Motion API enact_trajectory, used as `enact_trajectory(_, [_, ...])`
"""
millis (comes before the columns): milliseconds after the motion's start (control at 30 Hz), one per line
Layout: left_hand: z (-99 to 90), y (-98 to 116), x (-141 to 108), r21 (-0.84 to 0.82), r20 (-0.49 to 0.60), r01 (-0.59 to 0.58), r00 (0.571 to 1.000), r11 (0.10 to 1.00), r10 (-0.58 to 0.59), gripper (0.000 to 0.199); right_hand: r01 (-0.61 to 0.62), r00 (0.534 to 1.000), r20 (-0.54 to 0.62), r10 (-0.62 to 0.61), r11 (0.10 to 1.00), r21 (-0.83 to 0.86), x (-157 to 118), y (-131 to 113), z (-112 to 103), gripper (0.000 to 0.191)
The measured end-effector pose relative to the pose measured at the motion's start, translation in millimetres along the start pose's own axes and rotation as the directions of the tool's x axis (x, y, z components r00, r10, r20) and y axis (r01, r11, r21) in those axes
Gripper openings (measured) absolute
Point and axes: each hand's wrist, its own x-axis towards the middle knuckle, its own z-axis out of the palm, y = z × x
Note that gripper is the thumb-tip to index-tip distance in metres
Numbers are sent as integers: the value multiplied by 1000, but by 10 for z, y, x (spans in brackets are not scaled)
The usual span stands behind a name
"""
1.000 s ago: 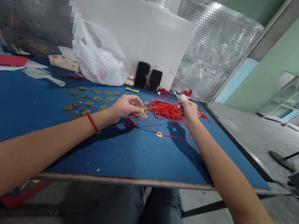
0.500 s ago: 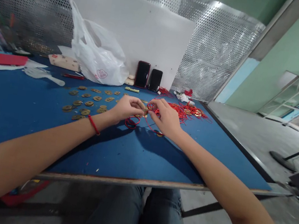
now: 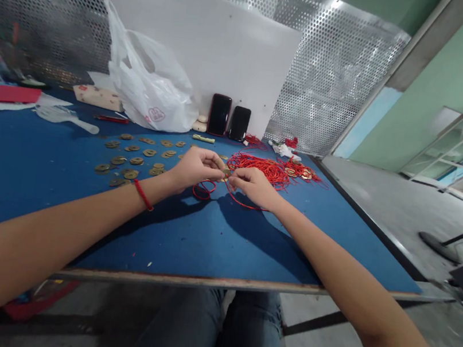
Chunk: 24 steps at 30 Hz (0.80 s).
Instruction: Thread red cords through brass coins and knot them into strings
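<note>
My left hand (image 3: 199, 170) pinches a small brass coin (image 3: 227, 172) between thumb and fingers above the blue table (image 3: 187, 236). Fingertips of my right hand (image 3: 253, 185) are closed on a red cord (image 3: 241, 203) right beside that coin. The cord loops down under both hands, with a small coil (image 3: 203, 190) below my left hand. Behind my right hand lies a tangled heap of red cords (image 3: 273, 171). Several brass coins (image 3: 150, 152) are spread out to the left of my left hand, some overlapping.
At the back stand a white plastic bag (image 3: 152, 92) and two black phones (image 3: 219, 115), (image 3: 239, 123) against a white board (image 3: 208, 36). A green clip (image 3: 203, 138) lies before them. Red paper (image 3: 2, 94) and a clear plastic scoop (image 3: 66, 117) are at the left.
My right hand has lowered and its fingers have drawn together at the coin, uncovering more of the red heap. The cord below it has shifted. My left hand has barely moved.
</note>
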Motion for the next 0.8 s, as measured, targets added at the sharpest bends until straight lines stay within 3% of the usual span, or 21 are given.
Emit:
enact_trajectory(100, [-6,-8,7,0,-20,7,1000,1000,-7,15,-56,989,-145,37,990,-132,-36,-38,0,23])
enact_trajectory(167, [-17,-24,19,4,-49,3,999,1000,-3,16,-62,964,-265,-5,967,-247,-68,-92,-14,20])
enact_trajectory(233, [-27,-42,31,20,-71,-6,997,1000,8,18,-37,951,-301,-66,945,-325,-100,-160,-34,17])
enact_trajectory(367, [-36,-80,51,56,-93,-32,995,998,37,19,88,985,-106,-139,918,-387,-149,-248,-35,10])
enact_trajectory(467, [-39,-103,66,64,-129,-41,990,997,49,21,118,993,31,-116,909,-399,-153,-227,11,15])
enact_trajectory(533, [-45,-109,73,79,-148,-49,987,996,60,21,132,989,96,-109,952,-277,-135,-197,31,15])
enact_trajectory(633, [-58,-106,74,100,-158,-65,984,993,81,20,88,981,162,-109,987,132,-99,-190,-9,18])
enact_trajectory(700, [-65,-101,69,99,-158,-79,983,992,94,20,41,985,139,-100,927,373,-86,-214,-83,20])
enact_trajectory(800, [-64,-98,57,88,-148,-95,983,992,107,19,80,996,-14,-90,801,593,-87,-250,-221,21])
